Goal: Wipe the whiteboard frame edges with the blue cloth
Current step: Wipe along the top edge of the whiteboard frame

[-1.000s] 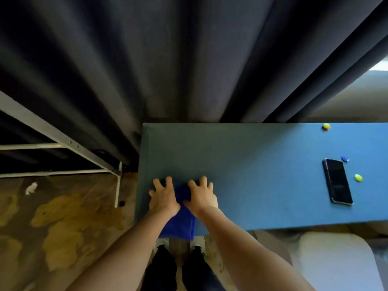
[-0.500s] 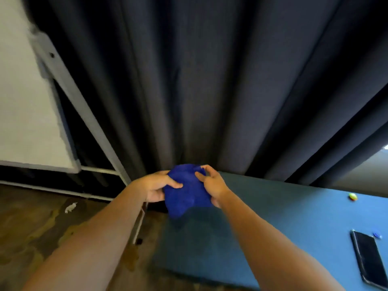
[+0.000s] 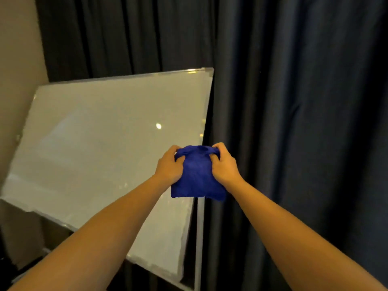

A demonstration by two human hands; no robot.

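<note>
The blue cloth (image 3: pixel 197 175) hangs in the air at the centre of the view, bunched at its top. My left hand (image 3: pixel 169 168) grips its upper left corner and my right hand (image 3: pixel 224 164) grips its upper right corner. Behind and to the left stands the whiteboard (image 3: pixel 100 148), tilted, with a pale metal frame. Its right frame edge (image 3: pixel 206 114) runs down just behind the cloth, which hides a stretch of it. The cloth looks close to that edge; I cannot tell if they touch.
Dark grey curtains (image 3: pixel 294 101) fill the background above and to the right of the board. A beige wall (image 3: pixel 19 49) shows at the far left. The board's stand leg (image 3: pixel 198 238) drops below the cloth.
Both hands lifted the cloth off the blue table and carried it up and left. The view swung from the table to the whiteboard, which now fills the left half.
</note>
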